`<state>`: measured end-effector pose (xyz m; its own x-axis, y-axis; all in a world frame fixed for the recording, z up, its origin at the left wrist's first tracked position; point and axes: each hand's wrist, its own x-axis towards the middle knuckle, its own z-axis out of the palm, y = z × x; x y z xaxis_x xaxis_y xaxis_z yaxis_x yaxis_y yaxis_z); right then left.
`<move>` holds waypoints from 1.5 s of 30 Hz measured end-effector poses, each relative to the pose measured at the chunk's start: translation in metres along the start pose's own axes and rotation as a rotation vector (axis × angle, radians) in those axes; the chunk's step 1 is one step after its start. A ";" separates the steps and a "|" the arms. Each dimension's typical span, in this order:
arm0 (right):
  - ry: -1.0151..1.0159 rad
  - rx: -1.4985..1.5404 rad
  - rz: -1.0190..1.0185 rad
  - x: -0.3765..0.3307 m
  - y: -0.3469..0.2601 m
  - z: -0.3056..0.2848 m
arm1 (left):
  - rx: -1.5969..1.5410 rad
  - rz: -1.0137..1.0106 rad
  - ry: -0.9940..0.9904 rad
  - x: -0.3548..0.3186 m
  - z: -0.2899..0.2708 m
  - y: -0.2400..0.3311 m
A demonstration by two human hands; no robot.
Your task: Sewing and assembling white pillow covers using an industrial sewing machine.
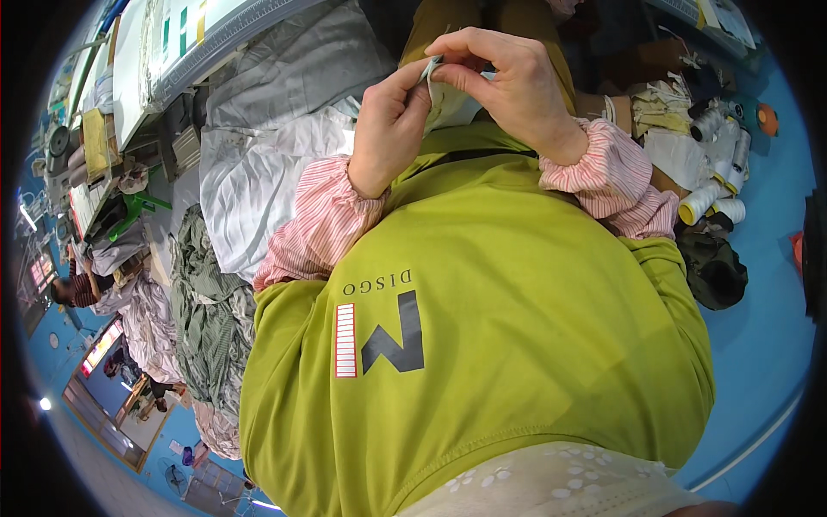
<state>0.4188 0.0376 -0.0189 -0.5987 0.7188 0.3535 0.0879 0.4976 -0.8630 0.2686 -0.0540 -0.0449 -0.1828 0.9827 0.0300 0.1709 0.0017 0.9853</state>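
Both my hands are raised close together at the top middle, over my lap. My left hand (389, 127) pinches the edge of a small pale piece of fabric (450, 107) between thumb and fingers. From the other side, my right hand (517, 84) has its thumb and fingers closed on the same piece. A light blue fold of it shows between the fingertips; the rest hangs below, partly hidden by the hands. White cloth (258, 185) lies just left of my left forearm, with grey sheer fabric (293, 69) beyond it.
A worktable (138, 95) with a ruler-marked edge runs along the upper left. Piles of green-grey striped cloth (207, 302) and pinkish cloth (151, 323) lie at left. Thread cones (699, 203) and a dark bag (713, 271) sit at right. Other people are far left.
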 end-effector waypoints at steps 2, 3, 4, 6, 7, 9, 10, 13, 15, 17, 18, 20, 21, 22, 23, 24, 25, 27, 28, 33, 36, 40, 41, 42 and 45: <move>0.021 -0.033 -0.120 0.000 0.004 0.002 | 0.038 0.032 -0.008 0.000 -0.001 0.000; 0.020 -0.033 -0.121 0.000 0.005 0.002 | 0.037 0.033 -0.007 0.000 -0.001 0.001; 0.023 -0.061 -0.160 0.000 0.006 0.002 | 0.056 0.041 -0.002 0.000 -0.001 0.003; 0.027 -0.088 -0.199 0.000 0.008 0.004 | 0.076 0.049 0.003 -0.001 -0.001 0.005; 0.076 -0.114 -0.259 -0.001 0.011 0.006 | 0.019 -0.012 -0.012 -0.002 -0.001 0.006; 0.123 -0.139 -0.321 -0.003 0.014 0.010 | -0.038 -0.073 -0.024 -0.004 0.000 0.009; 0.170 -0.163 -0.378 -0.003 0.016 0.012 | -0.155 -0.094 0.003 -0.005 0.004 0.011; 0.218 -0.173 -0.422 -0.006 0.018 0.015 | -0.271 -0.107 0.037 -0.008 0.006 0.014; 0.222 -0.157 -0.410 -0.006 0.018 0.015 | -0.269 -0.098 0.043 -0.010 0.006 0.016; 0.247 -0.181 -0.422 -0.005 0.018 0.014 | -0.334 -0.096 0.063 -0.009 0.007 0.019; 0.247 -0.182 -0.422 -0.005 0.018 0.013 | -0.334 -0.095 0.063 -0.008 0.005 0.019; 0.253 -0.186 -0.399 -0.006 0.016 0.013 | -0.612 -0.258 0.030 -0.005 -0.001 0.022; 0.253 -0.187 -0.399 -0.005 0.017 0.013 | -0.613 -0.257 0.030 -0.003 0.000 0.025; 0.264 -0.210 -0.435 -0.004 0.020 0.013 | -0.702 -0.257 0.054 -0.002 0.003 0.030; 0.275 -0.232 -0.472 -0.003 0.021 0.013 | -0.790 -0.254 0.080 -0.001 0.004 0.033; 0.275 -0.232 -0.473 -0.003 0.021 0.013 | -0.790 -0.253 0.080 -0.001 0.004 0.030; 0.273 -0.257 -0.485 -0.004 0.021 0.013 | -0.774 -0.236 0.056 -0.002 0.003 0.025; 0.273 -0.282 -0.496 -0.005 0.022 0.012 | -0.757 -0.219 0.029 0.000 0.003 0.022; 0.269 -0.291 -0.511 -0.006 0.023 0.012 | -0.775 -0.251 0.017 0.002 0.002 0.023; 0.261 -0.312 -0.575 -0.006 0.020 0.009 | -0.861 -0.383 -0.087 0.016 -0.006 0.021; 0.248 -0.248 -0.581 -0.007 0.020 0.007 | -0.782 -0.403 -0.100 0.020 -0.007 0.028; 0.291 -0.147 -0.375 -0.009 0.012 0.000 | -0.288 -0.076 0.043 0.017 -0.004 0.038; 0.302 -0.120 -0.268 -0.009 0.010 -0.002 | -0.221 0.024 0.069 0.017 -0.004 0.039; 0.303 -0.120 -0.268 -0.009 0.010 -0.003 | -0.210 0.017 0.042 0.019 -0.005 0.039; 0.293 -0.114 -0.263 -0.008 0.009 -0.004 | -0.168 0.028 0.033 0.019 -0.002 0.041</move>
<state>0.4273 0.0383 -0.0279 -0.3616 0.6597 0.6589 0.0593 0.7215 -0.6898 0.2700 -0.0360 -0.0034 -0.2120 0.9754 0.0605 0.0123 -0.0593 0.9982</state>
